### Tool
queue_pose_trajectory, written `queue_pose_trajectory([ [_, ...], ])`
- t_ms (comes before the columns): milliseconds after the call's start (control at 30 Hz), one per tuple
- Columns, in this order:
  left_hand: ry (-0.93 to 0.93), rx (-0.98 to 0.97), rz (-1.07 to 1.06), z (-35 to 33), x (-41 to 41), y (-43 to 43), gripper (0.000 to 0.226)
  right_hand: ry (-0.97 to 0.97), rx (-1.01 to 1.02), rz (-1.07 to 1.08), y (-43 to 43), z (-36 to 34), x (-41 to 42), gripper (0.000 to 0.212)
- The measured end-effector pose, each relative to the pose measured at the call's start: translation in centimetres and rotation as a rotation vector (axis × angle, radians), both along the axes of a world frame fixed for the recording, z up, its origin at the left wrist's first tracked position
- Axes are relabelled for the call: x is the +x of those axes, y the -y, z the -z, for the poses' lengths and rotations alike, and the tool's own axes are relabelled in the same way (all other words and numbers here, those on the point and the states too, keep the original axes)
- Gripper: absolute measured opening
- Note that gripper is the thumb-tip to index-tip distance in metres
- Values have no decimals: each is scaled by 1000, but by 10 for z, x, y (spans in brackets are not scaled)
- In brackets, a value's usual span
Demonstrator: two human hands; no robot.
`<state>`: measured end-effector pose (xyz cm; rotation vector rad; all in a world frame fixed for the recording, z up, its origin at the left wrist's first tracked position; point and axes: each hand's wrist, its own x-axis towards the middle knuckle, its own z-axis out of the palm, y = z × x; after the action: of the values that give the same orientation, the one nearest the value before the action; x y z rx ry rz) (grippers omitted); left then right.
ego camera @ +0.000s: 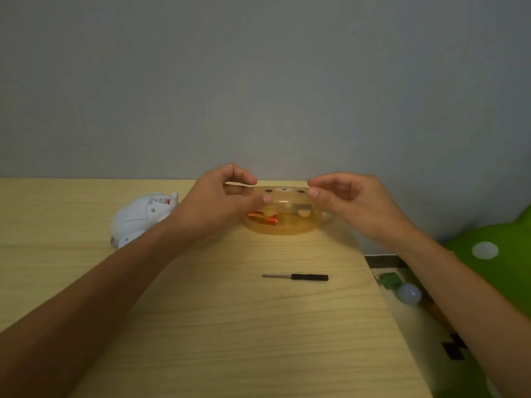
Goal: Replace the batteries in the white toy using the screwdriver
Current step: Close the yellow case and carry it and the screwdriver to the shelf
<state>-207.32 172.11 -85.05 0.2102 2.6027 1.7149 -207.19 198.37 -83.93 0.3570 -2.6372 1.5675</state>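
Batteries (263, 218) lie inside the amber box (283, 222) at the far edge of the desk (230, 326), long axis running left to right. Both hands pinch the clear lid (283, 193), the left hand (218, 202) at its left rim, the right hand (344, 199) at its right rim, each equally near. Just left of the left wrist lies the white toy (140, 218). Well nearer the person, the screwdriver (296, 276) lies untouched, tip pointing left, closer to the right arm.
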Motion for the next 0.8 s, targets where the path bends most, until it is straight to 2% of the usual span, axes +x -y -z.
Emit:
queue_pose_trajectory([
  [133, -45, -136, 96, 11, 3, -3, 80, 19, 95, -39, 1, 1, -2, 81],
  [200, -90, -171, 121, 15, 5, -6, 88, 34, 127, -62, 0, 1, -1, 85],
  [500, -194, -290, 121, 23, 0, -7, 75, 77, 122, -66, -2, 8, -1, 81],
  [600, -222, -298, 112, 25, 1, -9, 72, 17, 223, -40, 1, 3, 4, 83],
  [700, -236, -282, 88, 27, 2, -11, 71, -175, 385, -84, 5, -13, 18, 64],
  [733, -230, -269, 80, 28, 3, -11, 71, -195, 414, -127, 7, -20, 26, 53],
  [800, -226, -248, 71, 29, 3, -11, 70, -110, 465, -244, 11, -29, 41, 41],
])
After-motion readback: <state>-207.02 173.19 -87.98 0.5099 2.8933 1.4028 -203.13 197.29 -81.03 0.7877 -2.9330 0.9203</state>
